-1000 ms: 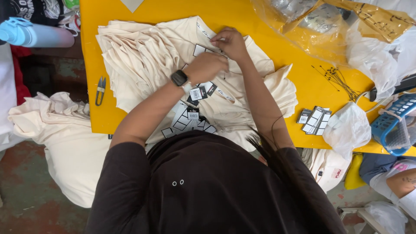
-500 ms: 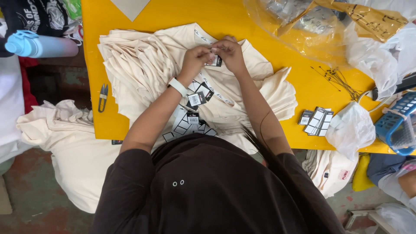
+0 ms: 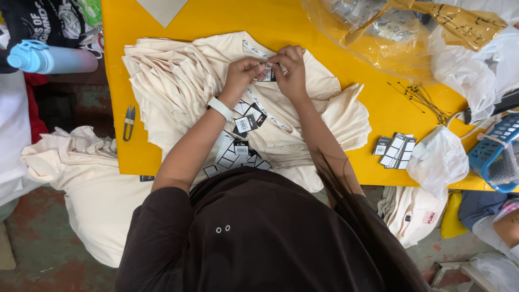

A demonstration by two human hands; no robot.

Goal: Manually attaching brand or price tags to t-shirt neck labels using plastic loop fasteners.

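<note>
Garment stack (image 3: 178,81) at centre on table (image 3: 303,27). Both hands (image 3: 243,73) (image 3: 289,67) on stack's upper middle, touching at a tag (image 3: 266,74). More tags (image 3: 246,121) just below. Snips (image 3: 128,121) at left table edge. Bottle (image 3: 48,58) upper left. Tag bundle (image 3: 394,148) lower right; plastic bag (image 3: 378,32) upper right.

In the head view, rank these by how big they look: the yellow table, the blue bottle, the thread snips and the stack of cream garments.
1. yellow table
2. stack of cream garments
3. blue bottle
4. thread snips

The bottle lies off the table's edge, possibly at another height, so its apparent size is less sure, though the order holds.
</note>
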